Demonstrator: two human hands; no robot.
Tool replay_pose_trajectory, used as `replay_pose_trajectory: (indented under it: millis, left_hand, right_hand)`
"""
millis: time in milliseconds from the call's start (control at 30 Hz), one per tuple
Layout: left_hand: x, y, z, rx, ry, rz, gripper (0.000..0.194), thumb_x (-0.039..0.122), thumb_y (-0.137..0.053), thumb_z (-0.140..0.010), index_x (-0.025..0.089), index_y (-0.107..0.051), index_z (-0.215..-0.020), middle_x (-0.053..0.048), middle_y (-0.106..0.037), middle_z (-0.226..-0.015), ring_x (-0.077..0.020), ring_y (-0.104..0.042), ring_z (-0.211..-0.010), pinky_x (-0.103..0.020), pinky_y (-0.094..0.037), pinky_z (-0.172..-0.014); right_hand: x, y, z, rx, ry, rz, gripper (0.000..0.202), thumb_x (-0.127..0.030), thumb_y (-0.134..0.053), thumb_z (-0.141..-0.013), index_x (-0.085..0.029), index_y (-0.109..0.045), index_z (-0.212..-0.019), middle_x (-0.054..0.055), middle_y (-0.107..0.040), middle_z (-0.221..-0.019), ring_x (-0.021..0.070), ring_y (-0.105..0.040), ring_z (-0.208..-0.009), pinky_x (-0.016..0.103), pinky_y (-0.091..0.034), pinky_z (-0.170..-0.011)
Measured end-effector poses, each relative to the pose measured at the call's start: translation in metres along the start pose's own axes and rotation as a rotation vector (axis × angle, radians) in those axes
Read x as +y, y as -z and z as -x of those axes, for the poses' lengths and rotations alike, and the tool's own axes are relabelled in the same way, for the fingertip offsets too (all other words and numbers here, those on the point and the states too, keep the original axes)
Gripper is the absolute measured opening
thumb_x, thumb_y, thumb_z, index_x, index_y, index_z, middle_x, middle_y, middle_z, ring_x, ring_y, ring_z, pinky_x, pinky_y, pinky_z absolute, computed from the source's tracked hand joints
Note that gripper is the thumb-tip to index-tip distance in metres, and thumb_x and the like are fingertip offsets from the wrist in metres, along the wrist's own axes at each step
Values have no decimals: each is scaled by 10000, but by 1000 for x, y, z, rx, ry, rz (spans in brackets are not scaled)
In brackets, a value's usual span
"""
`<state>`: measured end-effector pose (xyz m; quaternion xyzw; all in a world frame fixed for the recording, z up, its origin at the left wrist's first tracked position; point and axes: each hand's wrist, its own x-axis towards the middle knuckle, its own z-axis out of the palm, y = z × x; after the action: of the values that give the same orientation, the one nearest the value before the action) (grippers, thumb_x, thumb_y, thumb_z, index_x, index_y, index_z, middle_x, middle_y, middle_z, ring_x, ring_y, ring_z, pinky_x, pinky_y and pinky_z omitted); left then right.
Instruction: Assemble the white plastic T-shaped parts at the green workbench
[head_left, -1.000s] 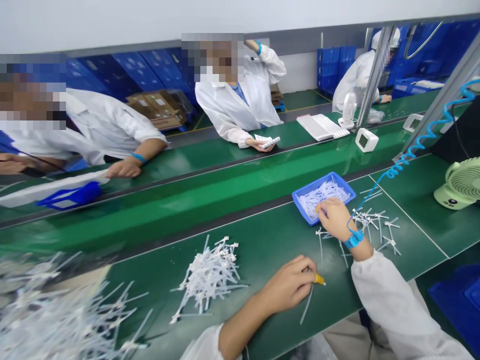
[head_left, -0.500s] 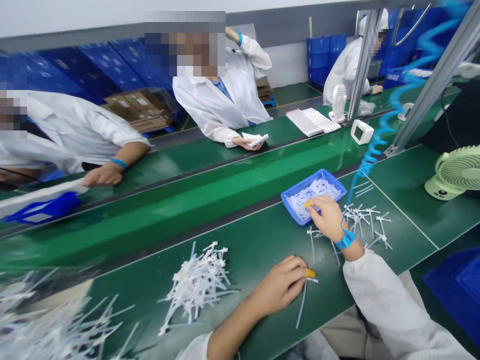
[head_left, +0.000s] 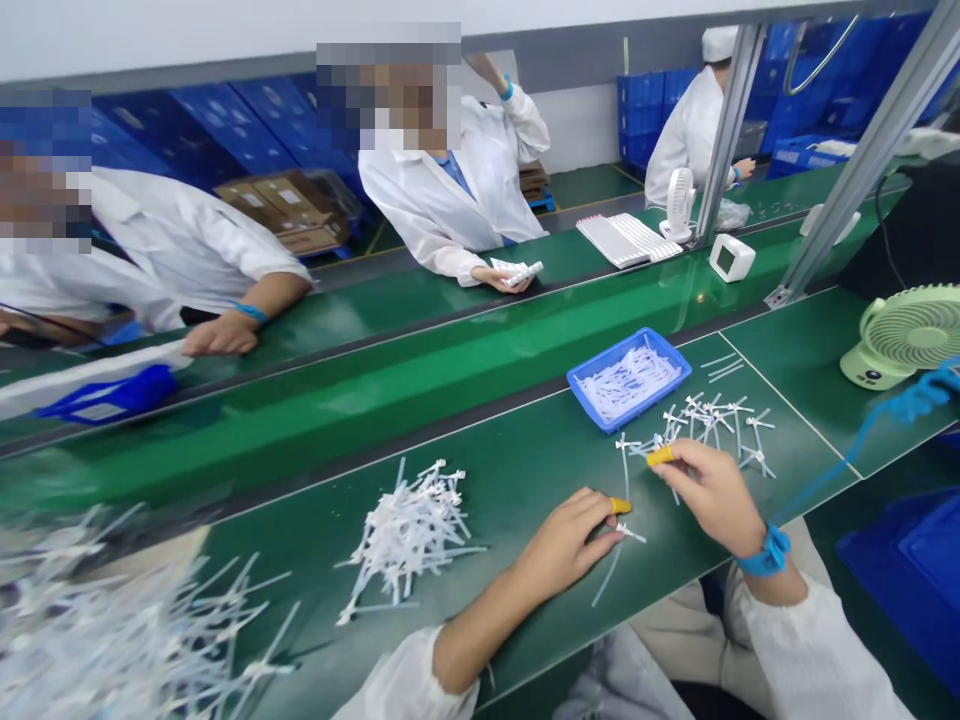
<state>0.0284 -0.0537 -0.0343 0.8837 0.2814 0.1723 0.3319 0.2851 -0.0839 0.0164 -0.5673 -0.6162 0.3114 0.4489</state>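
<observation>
Green bench lies beneath both hands. Left hand: palm down, thumb and forefinger parted beside a crossed plastic strip. Right hand: forefinger and thumb close together near scattered strips; whether they pinch anything cannot be determined. Fan: far right. Blue tray contains white strips.

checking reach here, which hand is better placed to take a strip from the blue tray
Probably the right hand: its fingers are closer to the blue tray, though whether they hold anything is unclear. The left hand is farther off, at a white strip.
</observation>
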Motion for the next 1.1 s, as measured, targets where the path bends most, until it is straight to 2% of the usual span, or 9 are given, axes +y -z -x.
replay_pose_trajectory:
  millis: [100,233,300,433,667,800,933,1000,1100]
  left_hand:
    - [7,-5,0,21,16,-30,138,316,-597,-1106,225,-686,-1159,-53,-722,-976,-231,-623,-929,-352,-503,-865]
    - [9,-6,2,23,-29,-54,142,230,-557,-1092,227,-693,-1132,-84,-708,-1173,-233,-638,-1042,-364,-498,-939]
    - [6,-6,2,9,-59,-67,183,187,-525,-1092,234,-700,-1115,-81,-705,-1234,-228,-645,-1077,-368,-486,-967]
    - [4,-9,3,38,-41,-103,185,193,-515,-1098,226,-697,-1096,-79,-725,-1187,-229,-645,-1043,-376,-495,-949]
    - [9,-11,2,46,15,-89,82,258,-578,-1082,221,-646,-1107,-86,-696,-1207,-253,-621,-1052,-392,-497,-953]
    - [9,-11,2,28,40,-86,131,340,-632,-1076,221,-640,-1131,-85,-683,-1184,-260,-612,-1039,-392,-495,-937]
    - [6,-11,2,54,19,-59,107,323,-618,-1089,227,-663,-1103,-78,-682,-1203,-251,-608,-1068,-376,-494,-960]
    - [4,-11,1,40,15,-38,96,312,-631,-1085,228,-668,-1060,-68,-683,-1204,-241,-609,-1060,-361,-493,-955]
    - [3,-10,1,34,16,-27,83,309,-664,-1071,228,-673,-1058,-64,-684,-1224,-238,-610,-1067,-352,-492,-958]
  right_hand:
    - [12,-11,34,-49,-118,-55,212,-391,-644,-1016,-260,-780,-920,32,-792,-867,237,-714,-788,339,-553,-752]
    - [25,-28,57,-25,-207,-152,230,-405,-584,-1067,-251,-753,-1041,42,-789,-931,225,-718,-825,323,-552,-750]
    - [26,-31,58,-13,-168,-142,266,-392,-531,-1093,-251,-735,-996,42,-749,-903,215,-684,-804,323,-536,-740]
    - [21,-28,53,-51,-87,-116,335,-381,-508,-1108,-252,-690,-858,12,-627,-771,197,-612,-731,315,-497,-696]
    - [25,-27,49,-155,-176,-105,334,-433,-575,-1085,-244,-758,-878,30,-680,-833,176,-613,-647,289,-494,-590]
    - [27,-30,50,-173,-240,-111,325,-443,-540,-1099,-245,-760,-966,22,-735,-831,154,-601,-552,282,-498,-563]
    - [26,-33,54,-167,-287,-150,261,-471,-541,-1107,-257,-679,-1049,28,-785,-828,205,-727,-709,311,-566,-717]
    - [26,-33,54,-156,-310,-177,228,-480,-588,-1086,-262,-631,-1037,50,-815,-915,221,-757,-772,333,-581,-779]
    - [24,-31,54,-168,-273,-128,209,-466,-646,-1053,-259,-665,-1037,82,-811,-1065,238,-760,-864,344,-581,-798]
